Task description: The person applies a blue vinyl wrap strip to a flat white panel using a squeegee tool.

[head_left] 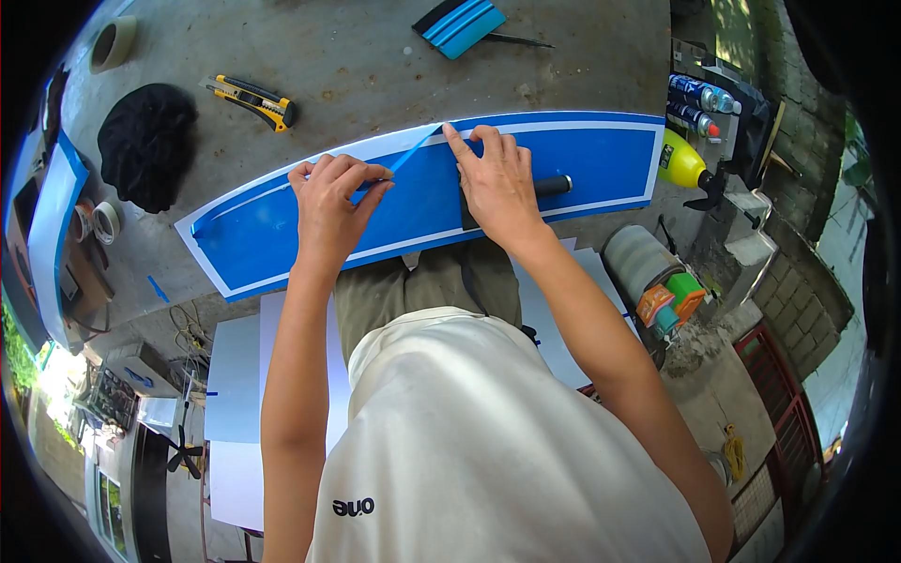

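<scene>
White shirt (488, 441) reads, perhaps, "one"; left hand (333, 202) pinches blue strip (418, 148).

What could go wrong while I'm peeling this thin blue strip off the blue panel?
The thin blue strip pinched in the left hand looks taut, so it might snap or tear where the right hand pins it. The black-handled tool under that palm could roll and scratch the vinyl.
</scene>
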Available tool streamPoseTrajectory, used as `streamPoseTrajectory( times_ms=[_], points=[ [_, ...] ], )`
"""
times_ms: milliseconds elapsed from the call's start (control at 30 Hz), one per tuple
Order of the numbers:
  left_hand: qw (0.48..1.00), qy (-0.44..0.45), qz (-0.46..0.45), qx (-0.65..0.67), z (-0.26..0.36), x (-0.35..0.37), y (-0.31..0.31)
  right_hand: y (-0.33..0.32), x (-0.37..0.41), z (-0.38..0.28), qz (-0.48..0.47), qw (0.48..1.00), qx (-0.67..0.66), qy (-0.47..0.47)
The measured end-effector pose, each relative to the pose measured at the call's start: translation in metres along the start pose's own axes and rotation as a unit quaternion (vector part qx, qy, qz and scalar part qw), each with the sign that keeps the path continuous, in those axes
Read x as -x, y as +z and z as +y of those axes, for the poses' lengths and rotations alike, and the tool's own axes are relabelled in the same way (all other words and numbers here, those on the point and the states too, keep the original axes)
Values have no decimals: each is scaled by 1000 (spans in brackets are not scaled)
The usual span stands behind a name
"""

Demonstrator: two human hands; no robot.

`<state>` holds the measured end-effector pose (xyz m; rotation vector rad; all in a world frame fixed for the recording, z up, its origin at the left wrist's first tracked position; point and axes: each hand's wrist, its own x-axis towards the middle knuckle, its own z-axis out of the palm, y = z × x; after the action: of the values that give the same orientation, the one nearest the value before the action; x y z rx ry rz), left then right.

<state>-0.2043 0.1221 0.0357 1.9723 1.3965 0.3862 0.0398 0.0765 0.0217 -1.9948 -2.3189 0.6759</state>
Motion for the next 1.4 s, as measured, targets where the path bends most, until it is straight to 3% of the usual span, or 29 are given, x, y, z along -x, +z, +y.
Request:
streamPoseTrajectory(
  times_ms=[167, 233, 333, 433, 633, 767, 1233, 1400],
  points=[
    [1000, 6, -8, 28, 0, 3, 3, -15, 5, 21, -8, 1000, 17, 19],
    [999, 11, -13, 40, 3, 5, 4, -17, 7, 29, 24, 992, -123, -16],
    [999, 13, 6, 47, 6, 8, 6, -24, 12, 35, 55, 972, -229, 10],
    [999, 6, 24, 37, 5, 9, 5, -19, 20, 42, 69, 977, -187, 79],
    [996, -78, 40, 26, -20, 9, -1, -2, 20, 37, 17, 998, 13, 64],
    [991, -133, 18, 26, -36, 6, -8, 3, 14, 24, 6, 998, 20, 63],
    [987, -155, 12, -36, -66, 2, -24, 17, -2, -28, 9, 1000, 16, 17],
    [987, -150, -14, -63, -56, 7, -36, 1, -5, -20, 66, 994, -73, 54]
  ],
)
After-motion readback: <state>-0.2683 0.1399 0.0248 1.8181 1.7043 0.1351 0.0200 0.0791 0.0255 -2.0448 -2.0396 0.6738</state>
